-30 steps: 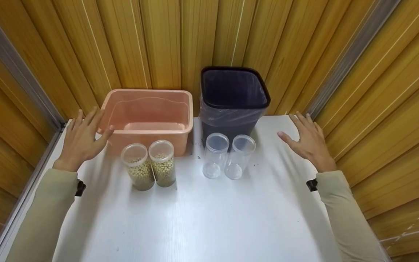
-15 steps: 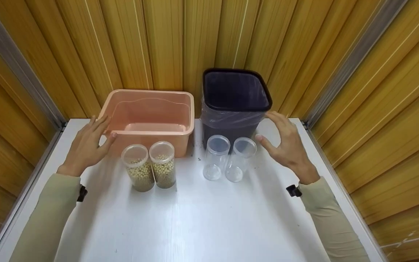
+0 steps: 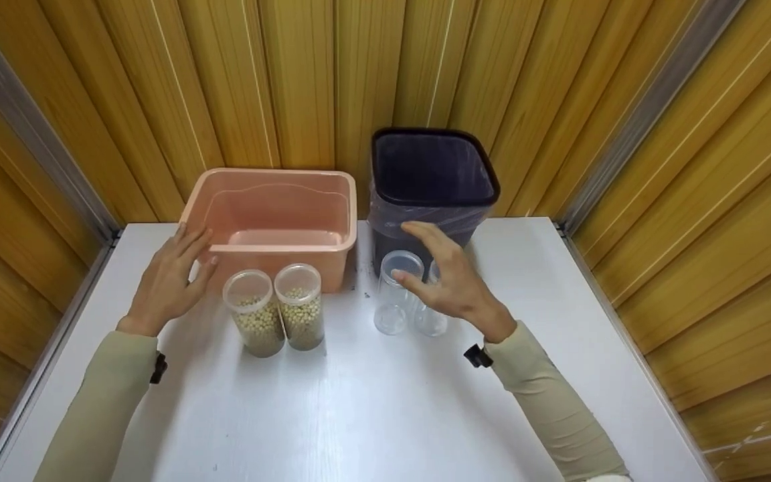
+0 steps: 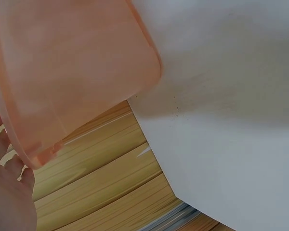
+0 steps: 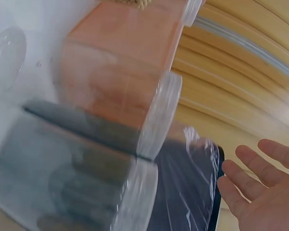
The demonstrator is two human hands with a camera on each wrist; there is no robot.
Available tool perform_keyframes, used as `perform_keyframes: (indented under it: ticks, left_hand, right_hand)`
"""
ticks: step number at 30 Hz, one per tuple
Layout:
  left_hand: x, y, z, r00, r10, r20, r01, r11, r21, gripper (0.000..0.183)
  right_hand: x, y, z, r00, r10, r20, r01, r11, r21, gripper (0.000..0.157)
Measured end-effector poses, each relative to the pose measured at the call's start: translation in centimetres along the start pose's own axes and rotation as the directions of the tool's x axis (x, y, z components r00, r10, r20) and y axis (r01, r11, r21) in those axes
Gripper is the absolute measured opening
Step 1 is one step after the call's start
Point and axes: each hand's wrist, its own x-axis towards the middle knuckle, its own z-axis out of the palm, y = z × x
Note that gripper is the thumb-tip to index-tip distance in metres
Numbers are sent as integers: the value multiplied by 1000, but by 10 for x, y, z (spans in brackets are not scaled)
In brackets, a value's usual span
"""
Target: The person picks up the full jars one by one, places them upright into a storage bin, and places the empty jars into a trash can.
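Observation:
My left hand (image 3: pixel 168 284) hovers at the left front corner of a pink plastic tub (image 3: pixel 278 248), fingers loosely extended; in the left wrist view its fingertips lie by the rim, but contact is hard to tell. Two clear jars of pale round beans (image 3: pixel 262 325) stand side by side in front of the tub, right of that hand. My right hand (image 3: pixel 452 288) is spread over two clear empty jars (image 3: pixel 391 316), thumb and fingers apart with nothing between them. It partly covers the right jar (image 3: pixel 431 324). The right wrist view shows its fingers (image 5: pixel 250 183) straight, beyond the jar tops.
Behind the clear jars stands a dark bin (image 3: pixel 392 234) lined with a clear plastic bag. The white table (image 3: pixel 332 415) is bounded by wood-patterned panels (image 3: pixel 298 80) at the back and sides. Grey metal strips run along the corners.
My right hand has swung left from the right side of the table to above the empty jars. My left hand has shifted slightly right and toward me. The jars, tub and bin stay put.

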Motion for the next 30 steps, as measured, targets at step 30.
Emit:
perform_keyframes:
  ticks: [30]
  left_hand:
    - [-1,-9,19,979,117,-169,-92,985,147,42]
  right_hand:
    - [32,-35,115,982,-16,189,-9,991,132,84]
